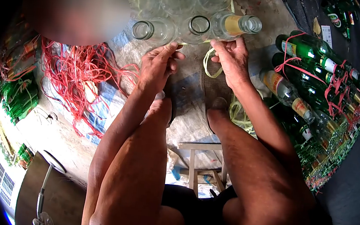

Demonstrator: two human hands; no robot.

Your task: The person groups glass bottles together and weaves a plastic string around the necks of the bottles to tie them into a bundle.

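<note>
Pinching, left hand (158, 64): thumb and fingers together, clamped on the strip (205, 63), close in front of the nearest clear bottles (176, 5).
Right hand (232, 63): thumb and fingers closed on the same strip, just below the yellow-labelled bottle (234, 25).
Strip: pale yellow, running from hand to hand along the near side of the clear bottles, with a loop hanging beneath the right hand; partly hidden behind the glass.
Clear bottles: grouped closely on the floor (185, 106), mouths toward the view, some touching.
Yellow coil (240, 114): lying on the floor beside the right foot.
Red string (72, 75): heaped loosely to the left of the left hand.
Green bottles (320, 74): lying stacked at the right, bound with red ties (288, 62).
Stool (199, 146): wooden, between the legs, partly hidden.
Upper left: blurred, cannot tell.
</note>
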